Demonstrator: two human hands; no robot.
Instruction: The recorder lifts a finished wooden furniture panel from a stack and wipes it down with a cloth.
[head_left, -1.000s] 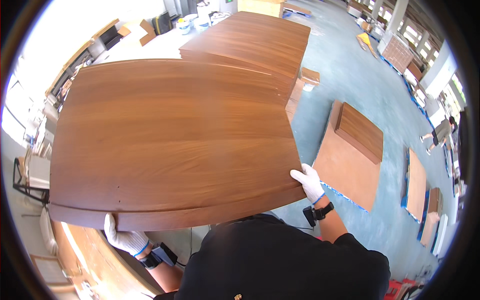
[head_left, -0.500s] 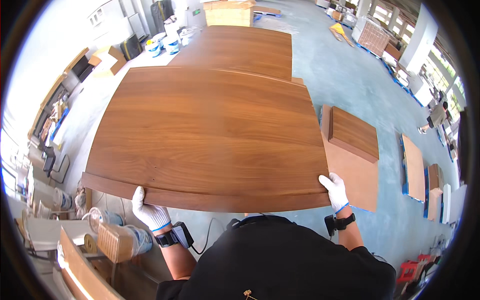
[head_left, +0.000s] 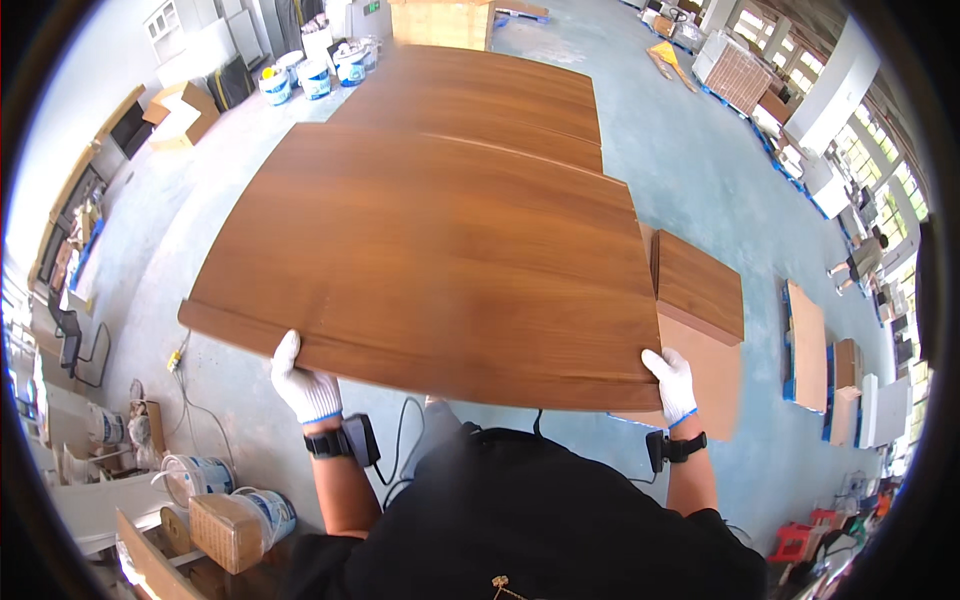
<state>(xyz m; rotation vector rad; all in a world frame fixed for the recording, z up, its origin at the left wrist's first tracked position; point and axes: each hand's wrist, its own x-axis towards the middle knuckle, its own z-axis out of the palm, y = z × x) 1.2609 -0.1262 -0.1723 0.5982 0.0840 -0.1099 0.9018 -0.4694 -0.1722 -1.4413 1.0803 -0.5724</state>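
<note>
A large brown wood-grain panel (head_left: 420,260) spans the middle of the view, its near long edge toward me. My left hand (head_left: 303,382), in a white glove, grips that edge left of centre, thumb on top and fingers underneath, mostly hidden. At the near right corner my right hand (head_left: 672,382), also gloved, holds the panel the same way. Beyond it lies another wood-grain panel (head_left: 490,90), partly covered by the near one. To the right, smaller brown boards (head_left: 702,285) are stacked on a tan sheet (head_left: 695,375).
White buckets (head_left: 315,78) and an open cardboard box (head_left: 185,115) stand at the far left. At the lower left are a bucket (head_left: 195,478), a carton (head_left: 225,530) and a loose cable (head_left: 190,400). Low board stacks (head_left: 803,345) lie right. A person (head_left: 862,262) is at the far right.
The panel has tilted in view, its left end shifting right and its near edge rising on the left. My left hand has moved up with it; both hands keep their hold.
</note>
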